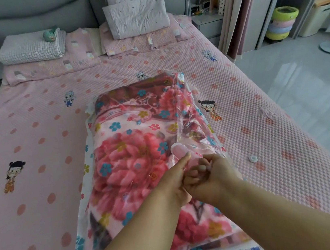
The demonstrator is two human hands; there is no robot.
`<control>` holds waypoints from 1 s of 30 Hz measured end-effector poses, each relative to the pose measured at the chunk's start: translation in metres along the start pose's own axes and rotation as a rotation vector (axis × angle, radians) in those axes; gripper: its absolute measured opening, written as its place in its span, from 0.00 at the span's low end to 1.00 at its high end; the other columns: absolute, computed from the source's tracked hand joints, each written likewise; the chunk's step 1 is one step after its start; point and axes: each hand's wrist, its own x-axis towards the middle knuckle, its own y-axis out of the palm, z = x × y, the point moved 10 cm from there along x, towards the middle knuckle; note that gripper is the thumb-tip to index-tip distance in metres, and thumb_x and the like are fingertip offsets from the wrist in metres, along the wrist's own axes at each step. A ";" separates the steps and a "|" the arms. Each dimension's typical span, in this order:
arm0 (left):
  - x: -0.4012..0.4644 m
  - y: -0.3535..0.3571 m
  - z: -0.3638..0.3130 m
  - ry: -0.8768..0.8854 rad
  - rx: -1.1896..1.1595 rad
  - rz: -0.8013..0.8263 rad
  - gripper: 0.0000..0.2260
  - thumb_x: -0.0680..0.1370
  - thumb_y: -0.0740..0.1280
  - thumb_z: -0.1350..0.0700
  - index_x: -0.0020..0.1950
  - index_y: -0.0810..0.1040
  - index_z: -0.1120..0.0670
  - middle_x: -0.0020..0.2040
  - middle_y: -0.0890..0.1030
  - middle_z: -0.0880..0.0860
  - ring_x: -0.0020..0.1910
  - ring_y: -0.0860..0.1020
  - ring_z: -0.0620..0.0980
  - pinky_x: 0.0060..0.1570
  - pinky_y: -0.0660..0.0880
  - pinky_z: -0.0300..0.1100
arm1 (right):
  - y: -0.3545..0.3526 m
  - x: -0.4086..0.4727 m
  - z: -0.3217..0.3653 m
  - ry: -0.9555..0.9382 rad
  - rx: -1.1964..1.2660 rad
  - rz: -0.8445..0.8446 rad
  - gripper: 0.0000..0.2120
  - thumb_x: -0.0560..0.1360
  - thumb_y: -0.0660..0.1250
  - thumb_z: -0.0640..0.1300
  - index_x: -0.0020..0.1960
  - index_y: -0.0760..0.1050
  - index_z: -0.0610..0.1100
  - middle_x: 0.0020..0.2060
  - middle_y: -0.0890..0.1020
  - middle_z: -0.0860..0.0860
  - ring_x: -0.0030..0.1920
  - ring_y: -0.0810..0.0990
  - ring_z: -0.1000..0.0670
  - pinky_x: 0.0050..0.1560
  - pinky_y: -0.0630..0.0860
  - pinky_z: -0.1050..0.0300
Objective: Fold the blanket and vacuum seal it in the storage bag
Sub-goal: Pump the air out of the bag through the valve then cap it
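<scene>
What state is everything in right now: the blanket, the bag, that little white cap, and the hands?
Blanket: folded, inside the bag.
Storage bag: lying flat on the bed, around the blanket.
Valve: uncapped.
White cap: lying loose on the bed.
Left hand: thumb presses by the valve.
Right hand: fingers curled, pinching the bag.

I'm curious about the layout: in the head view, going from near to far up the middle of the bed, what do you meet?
Hands, left and right → round valve on the storage bag → flowered blanket inside it → pink bedspread → pillows → grey headboard.
</scene>
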 end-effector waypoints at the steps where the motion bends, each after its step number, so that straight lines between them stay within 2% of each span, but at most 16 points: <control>1: -0.001 0.000 0.001 -0.002 0.007 0.000 0.21 0.77 0.66 0.44 0.39 0.80 0.62 0.25 0.78 0.54 0.21 0.76 0.45 0.22 0.73 0.33 | 0.000 -0.010 -0.001 0.016 0.027 0.043 0.18 0.72 0.56 0.44 0.24 0.58 0.46 0.20 0.62 0.52 0.22 0.61 0.52 0.28 0.56 0.64; 4: 0.001 -0.013 -0.004 0.071 0.007 -0.085 0.21 0.75 0.70 0.46 0.58 0.78 0.62 0.31 0.82 0.55 0.30 0.81 0.50 0.28 0.78 0.40 | -0.004 -0.045 -0.007 0.069 0.059 0.100 0.20 0.71 0.57 0.44 0.22 0.57 0.45 0.20 0.60 0.53 0.24 0.60 0.53 0.28 0.54 0.64; 6: 0.003 -0.012 -0.004 0.085 -0.011 -0.095 0.24 0.75 0.70 0.46 0.62 0.77 0.64 0.33 0.82 0.56 0.31 0.81 0.51 0.26 0.78 0.40 | -0.007 -0.051 -0.005 0.077 0.093 0.095 0.20 0.71 0.57 0.44 0.21 0.57 0.45 0.20 0.59 0.53 0.24 0.60 0.53 0.27 0.55 0.64; 7: 0.002 -0.009 -0.002 0.066 -0.005 -0.089 0.24 0.76 0.69 0.45 0.59 0.77 0.65 0.32 0.81 0.56 0.27 0.80 0.50 0.23 0.76 0.38 | -0.006 -0.043 -0.004 0.074 0.133 0.094 0.20 0.71 0.57 0.44 0.21 0.57 0.45 0.20 0.60 0.53 0.24 0.60 0.53 0.26 0.56 0.64; 10: 0.002 0.003 0.002 0.016 -0.021 0.006 0.22 0.79 0.64 0.46 0.37 0.77 0.65 0.24 0.78 0.56 0.20 0.77 0.47 0.20 0.71 0.32 | 0.000 -0.007 -0.005 0.038 0.117 0.020 0.17 0.71 0.57 0.43 0.24 0.58 0.45 0.20 0.63 0.52 0.24 0.63 0.52 0.27 0.59 0.64; 13: 0.002 0.008 0.003 0.009 -0.051 0.064 0.23 0.78 0.65 0.47 0.31 0.76 0.64 0.26 0.78 0.56 0.27 0.80 0.49 0.32 0.78 0.35 | 0.000 -0.001 -0.002 0.040 0.168 0.023 0.17 0.72 0.56 0.42 0.25 0.58 0.45 0.20 0.64 0.52 0.25 0.63 0.51 0.31 0.59 0.62; 14: 0.003 0.003 0.003 0.018 -0.036 0.035 0.21 0.76 0.67 0.46 0.34 0.78 0.64 0.27 0.79 0.56 0.28 0.80 0.49 0.34 0.79 0.37 | -0.001 -0.013 -0.003 0.062 0.193 0.056 0.18 0.72 0.56 0.42 0.24 0.58 0.45 0.20 0.63 0.52 0.25 0.63 0.51 0.32 0.58 0.62; 17: 0.003 -0.009 -0.001 0.094 -0.009 -0.061 0.18 0.77 0.68 0.47 0.55 0.79 0.62 0.33 0.82 0.56 0.32 0.81 0.50 0.36 0.79 0.41 | -0.010 -0.050 -0.009 0.113 0.210 0.087 0.20 0.72 0.56 0.42 0.22 0.58 0.44 0.21 0.61 0.53 0.26 0.61 0.53 0.33 0.57 0.63; 18: 0.003 -0.010 -0.003 0.117 -0.018 -0.064 0.17 0.77 0.68 0.47 0.56 0.78 0.61 0.34 0.82 0.56 0.33 0.81 0.51 0.34 0.80 0.41 | -0.011 -0.056 -0.009 0.115 0.214 0.099 0.20 0.72 0.56 0.42 0.22 0.57 0.44 0.21 0.61 0.53 0.26 0.61 0.53 0.33 0.57 0.63; 20: 0.004 -0.006 0.000 0.093 0.004 -0.045 0.19 0.78 0.67 0.45 0.52 0.78 0.62 0.31 0.81 0.56 0.27 0.80 0.49 0.27 0.78 0.39 | -0.008 -0.047 -0.007 0.110 0.261 0.131 0.20 0.72 0.56 0.42 0.22 0.58 0.44 0.21 0.62 0.53 0.24 0.63 0.53 0.33 0.57 0.63; 21: 0.001 -0.003 0.003 0.064 0.002 -0.030 0.22 0.78 0.66 0.43 0.46 0.79 0.64 0.28 0.80 0.57 0.25 0.80 0.50 0.29 0.79 0.40 | -0.006 -0.034 -0.008 0.102 0.257 0.123 0.20 0.72 0.56 0.42 0.22 0.58 0.44 0.20 0.63 0.52 0.24 0.63 0.52 0.33 0.58 0.62; 23: 0.005 0.000 0.006 0.033 -0.043 0.002 0.28 0.79 0.63 0.43 0.31 0.79 0.65 0.26 0.79 0.57 0.27 0.81 0.51 0.40 0.78 0.40 | -0.004 -0.010 -0.010 0.081 0.224 0.079 0.21 0.74 0.55 0.43 0.23 0.58 0.44 0.21 0.64 0.51 0.25 0.64 0.51 0.32 0.60 0.61; 25: 0.009 -0.003 0.011 0.030 -0.057 -0.009 0.29 0.79 0.63 0.45 0.25 0.77 0.64 0.24 0.77 0.57 0.25 0.80 0.50 0.39 0.78 0.40 | -0.009 0.000 -0.010 0.087 0.190 0.045 0.22 0.75 0.55 0.44 0.23 0.58 0.44 0.21 0.64 0.50 0.27 0.64 0.51 0.33 0.61 0.61; 27: 0.006 -0.007 0.015 0.045 -0.034 -0.042 0.23 0.78 0.66 0.45 0.36 0.79 0.65 0.28 0.79 0.58 0.22 0.78 0.49 0.27 0.76 0.36 | -0.019 -0.020 -0.011 0.112 0.167 0.040 0.22 0.73 0.57 0.43 0.22 0.58 0.44 0.20 0.64 0.50 0.29 0.64 0.52 0.34 0.61 0.60; 28: 0.005 -0.008 0.016 0.071 -0.036 -0.046 0.20 0.77 0.67 0.45 0.45 0.80 0.64 0.36 0.82 0.60 0.26 0.80 0.49 0.26 0.76 0.35 | -0.023 -0.034 -0.012 0.122 0.160 0.047 0.21 0.72 0.58 0.43 0.21 0.57 0.44 0.20 0.63 0.50 0.28 0.64 0.52 0.34 0.60 0.60; 30: 0.005 -0.011 0.015 0.121 -0.083 -0.077 0.16 0.76 0.69 0.48 0.56 0.79 0.58 0.51 0.83 0.62 0.41 0.83 0.53 0.40 0.81 0.42 | -0.030 -0.056 -0.013 0.125 0.113 0.037 0.23 0.70 0.61 0.45 0.20 0.56 0.44 0.20 0.62 0.51 0.28 0.63 0.52 0.33 0.58 0.61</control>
